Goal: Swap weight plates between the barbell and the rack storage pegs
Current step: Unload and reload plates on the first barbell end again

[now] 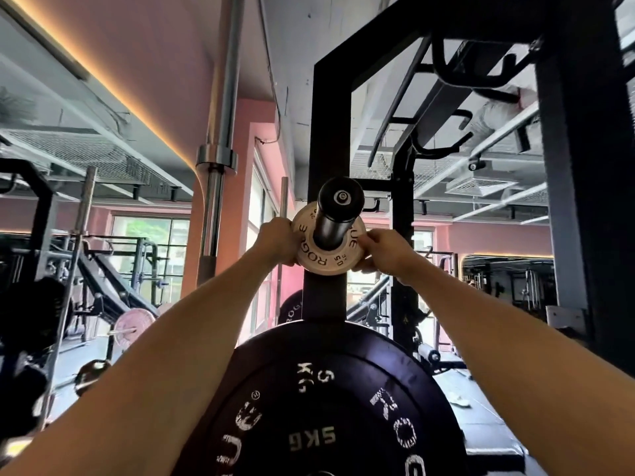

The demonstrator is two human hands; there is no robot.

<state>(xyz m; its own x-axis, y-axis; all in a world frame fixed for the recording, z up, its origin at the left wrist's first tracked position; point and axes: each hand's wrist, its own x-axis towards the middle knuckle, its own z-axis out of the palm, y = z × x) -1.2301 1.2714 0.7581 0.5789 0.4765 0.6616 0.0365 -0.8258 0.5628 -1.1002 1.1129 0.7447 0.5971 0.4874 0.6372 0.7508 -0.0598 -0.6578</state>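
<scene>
While both arms are extended upward, a small tan change plate (324, 250), marked ROGUE and 0.5, is seated on a black storage peg (335, 214) of the rack upright (330, 132). The plate's left edge is gripped by the left hand (276, 243), fingers curled over the rim. The right edge is pinched by the right hand (386, 252). Directly below the peg, a black 5 KG bumper plate (330, 407) is seen face-on.

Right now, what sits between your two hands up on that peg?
In the head view, the small tan Rogue change plate sits between the left hand and right hand, threaded on the black storage peg; both hold its rim.
</scene>
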